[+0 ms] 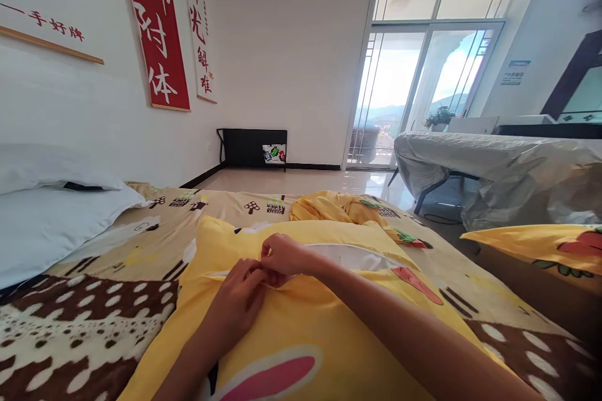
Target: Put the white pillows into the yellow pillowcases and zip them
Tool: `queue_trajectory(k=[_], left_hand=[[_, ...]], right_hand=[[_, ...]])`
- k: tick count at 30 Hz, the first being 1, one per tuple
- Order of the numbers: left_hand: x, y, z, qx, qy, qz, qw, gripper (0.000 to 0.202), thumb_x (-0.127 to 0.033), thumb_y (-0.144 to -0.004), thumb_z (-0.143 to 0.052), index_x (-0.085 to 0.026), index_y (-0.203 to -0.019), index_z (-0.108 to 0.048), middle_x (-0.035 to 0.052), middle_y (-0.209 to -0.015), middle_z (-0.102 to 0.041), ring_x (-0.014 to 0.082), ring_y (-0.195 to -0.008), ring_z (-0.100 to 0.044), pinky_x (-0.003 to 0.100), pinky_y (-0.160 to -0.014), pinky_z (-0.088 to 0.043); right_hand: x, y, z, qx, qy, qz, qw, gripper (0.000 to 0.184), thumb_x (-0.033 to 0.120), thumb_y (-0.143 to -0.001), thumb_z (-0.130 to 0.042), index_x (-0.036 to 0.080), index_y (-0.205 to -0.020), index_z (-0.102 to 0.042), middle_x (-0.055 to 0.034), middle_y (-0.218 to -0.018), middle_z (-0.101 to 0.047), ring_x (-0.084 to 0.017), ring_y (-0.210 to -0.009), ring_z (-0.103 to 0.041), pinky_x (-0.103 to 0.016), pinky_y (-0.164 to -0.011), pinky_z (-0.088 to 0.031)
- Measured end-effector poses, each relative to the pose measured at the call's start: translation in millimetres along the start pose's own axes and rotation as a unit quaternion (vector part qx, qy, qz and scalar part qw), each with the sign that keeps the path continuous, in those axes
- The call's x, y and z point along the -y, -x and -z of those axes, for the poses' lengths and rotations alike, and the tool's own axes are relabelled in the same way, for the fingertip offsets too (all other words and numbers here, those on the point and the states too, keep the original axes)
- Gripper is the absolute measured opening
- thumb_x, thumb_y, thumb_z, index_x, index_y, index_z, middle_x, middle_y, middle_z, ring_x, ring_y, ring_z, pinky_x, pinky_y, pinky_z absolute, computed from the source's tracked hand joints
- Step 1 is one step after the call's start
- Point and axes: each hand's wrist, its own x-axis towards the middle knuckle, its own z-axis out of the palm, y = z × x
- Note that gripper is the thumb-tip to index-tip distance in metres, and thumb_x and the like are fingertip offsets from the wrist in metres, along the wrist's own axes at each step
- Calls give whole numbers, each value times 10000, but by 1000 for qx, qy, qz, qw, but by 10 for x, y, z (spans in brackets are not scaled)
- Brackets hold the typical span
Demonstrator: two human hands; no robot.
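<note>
A yellow pillowcase (291, 316) with a pink-and-white rabbit ear printed on it lies in front of me. A long slit runs across it, and a white pillow (350, 255) shows through on the right side of the slit. My left hand (242, 293) pinches the cloth at the slit's edge, left of the middle. Close against it, my right hand (286, 255) has its fingers closed on the same edge. Whether a zip pull sits between the fingertips I cannot make out.
The pillowcase rests on a bed with a patterned blanket (94, 313). White pillows (56, 225) lie at the left, and crumpled yellow cloth (324, 205) lies beyond the pillowcase. Another yellow printed cloth (540, 247) is at right. A plastic-covered table (498, 162) stands near the glass doors.
</note>
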Motion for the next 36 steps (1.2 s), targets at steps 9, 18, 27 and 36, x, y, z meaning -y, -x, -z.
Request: queue_trajectory(k=[9, 18, 27, 36], left_hand=[[-53, 44, -50, 52, -50, -39, 997, 242, -181, -920, -378, -225, -966, -611, 69, -1016, -574, 211, -941, -492, 361, -827, -419], [-22, 50, 25, 17, 146, 66, 987, 317, -291, -877, -379, -190, -847, -679, 95, -1020, -597, 216, -972, -550, 339, -857, -460], [60, 21, -209, -154, 35, 170, 973, 177, -300, -873, -398, -195, -807, -524, 74, -860, -568, 203, -803, -560, 339, -706, -485], [56, 0, -160, -83, -86, 140, 983, 223, -244, -905, -355, -218, -894, -576, 62, -944, -609, 244, -925, -520, 413, -788, -392]], right_hand=[[60, 242, -17, -71, 213, -14, 974, 270, 241, -724, -476, 101, -797, -695, -162, -844, -703, -207, -686, -629, -242, -454, -312], [22, 183, -106, -81, 234, 29, 969, 266, 282, -752, -508, 113, -849, -689, -159, -863, -700, -238, -723, -651, -260, -513, -367], [136, 196, -131, -94, 225, 63, 968, 234, 190, -793, -449, 135, -896, -652, -124, -879, -687, -214, -765, -628, -258, -552, -322], [26, 221, -222, -138, 181, 111, 967, 200, 208, -867, -395, 149, -894, -584, -78, -813, -650, -147, -653, -535, -243, -507, -260]])
